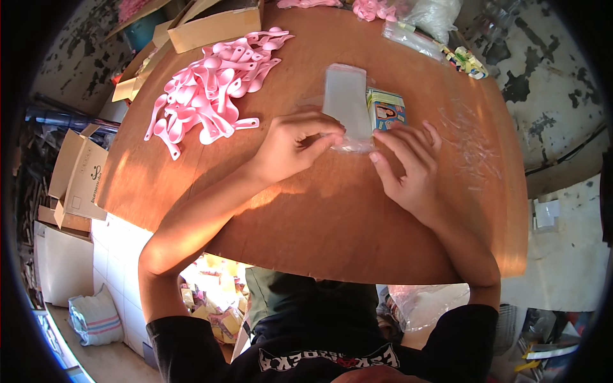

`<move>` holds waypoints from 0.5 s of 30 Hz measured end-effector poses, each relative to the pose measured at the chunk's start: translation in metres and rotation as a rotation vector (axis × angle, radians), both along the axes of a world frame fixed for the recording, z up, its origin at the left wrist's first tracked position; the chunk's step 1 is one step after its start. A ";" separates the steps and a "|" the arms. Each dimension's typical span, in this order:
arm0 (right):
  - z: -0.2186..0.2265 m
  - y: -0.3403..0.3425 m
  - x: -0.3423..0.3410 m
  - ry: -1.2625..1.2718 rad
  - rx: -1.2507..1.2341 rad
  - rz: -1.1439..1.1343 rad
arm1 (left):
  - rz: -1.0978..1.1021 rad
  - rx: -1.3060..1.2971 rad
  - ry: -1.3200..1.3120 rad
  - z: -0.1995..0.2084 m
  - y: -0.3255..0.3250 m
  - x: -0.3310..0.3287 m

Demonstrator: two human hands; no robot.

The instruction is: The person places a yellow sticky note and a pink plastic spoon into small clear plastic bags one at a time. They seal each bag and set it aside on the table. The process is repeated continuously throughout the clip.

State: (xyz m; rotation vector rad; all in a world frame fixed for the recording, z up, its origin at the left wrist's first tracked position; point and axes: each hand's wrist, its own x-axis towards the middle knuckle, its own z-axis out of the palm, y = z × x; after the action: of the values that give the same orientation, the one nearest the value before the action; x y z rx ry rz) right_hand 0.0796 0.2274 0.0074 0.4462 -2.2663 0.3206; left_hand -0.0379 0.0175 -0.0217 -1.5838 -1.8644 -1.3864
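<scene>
Several bags [346,96] lie just beyond the left grip [294,143], its hold unclear; the right grip [412,163], fingers parted, partly hides cards [386,110].

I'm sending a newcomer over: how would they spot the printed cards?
On the brown table, find the clear bags. The cards lie at their right edge, just beyond the right hand. Unlike the colourless bags, they are printed in blue and yellow.

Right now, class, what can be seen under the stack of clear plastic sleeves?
Brown tabletop shows beyond the clear plastic sleeves, and the left hand is at their near end. Whatever lies directly beneath is covered and cannot be made out.
</scene>
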 end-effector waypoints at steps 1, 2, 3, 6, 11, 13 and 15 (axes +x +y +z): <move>-0.001 0.011 -0.003 -0.006 0.031 -0.046 | 0.051 0.017 -0.187 0.001 0.000 0.004; 0.002 0.019 -0.004 -0.006 0.037 -0.048 | 0.101 0.034 -0.375 0.002 0.000 0.006; 0.005 0.026 -0.005 -0.041 0.059 -0.107 | 0.088 0.014 -0.463 0.005 -0.003 0.005; 0.008 0.041 -0.010 -0.110 0.112 -0.196 | -0.004 0.144 -0.770 0.000 -0.004 0.002; 0.006 0.054 -0.013 -0.292 0.122 -0.192 | -0.156 0.213 -0.902 0.002 -0.007 -0.002; 0.008 0.055 -0.012 -0.301 0.095 -0.175 | -0.176 0.215 -0.979 0.004 -0.009 0.000; 0.011 0.056 -0.010 -0.312 0.069 -0.158 | -0.251 0.273 -1.090 0.005 -0.011 0.001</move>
State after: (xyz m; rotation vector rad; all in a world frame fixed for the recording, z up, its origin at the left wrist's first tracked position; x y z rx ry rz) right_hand 0.0691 0.2832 0.0188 0.2629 -2.6057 0.2445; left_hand -0.0369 0.0070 -0.0168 -0.9723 -1.8046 -2.8554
